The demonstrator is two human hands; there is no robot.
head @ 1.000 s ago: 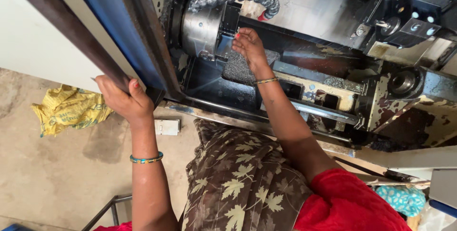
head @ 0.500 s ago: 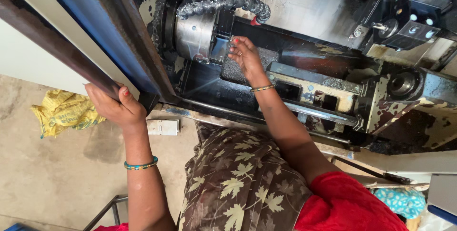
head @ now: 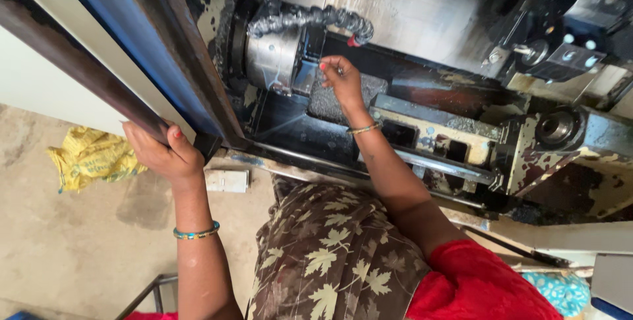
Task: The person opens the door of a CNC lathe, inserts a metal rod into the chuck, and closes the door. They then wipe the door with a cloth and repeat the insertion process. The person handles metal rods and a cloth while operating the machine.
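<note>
My left hand (head: 161, 152) grips the lower edge of the machine's blue sliding door (head: 132, 36). My right hand (head: 341, 81) reaches inside the machine, with its fingertips at the front face of the round steel chuck (head: 271, 61). Whether the fingers hold a small part there is hidden. A black segmented coolant hose (head: 310, 18) curves over the chuck just above that hand. Metal chips (head: 330, 102) lie in the bed under it.
The tool turret (head: 560, 43) sits at the upper right, and the grimy slide and tailstock block (head: 560, 135) at the right. On the concrete floor lie a crumpled yellow sack (head: 92, 158) and a small white block (head: 227, 180).
My right hand has moved slightly toward the chuck face. My left hand has stayed on the door edge. The camera view has shifted a little.
</note>
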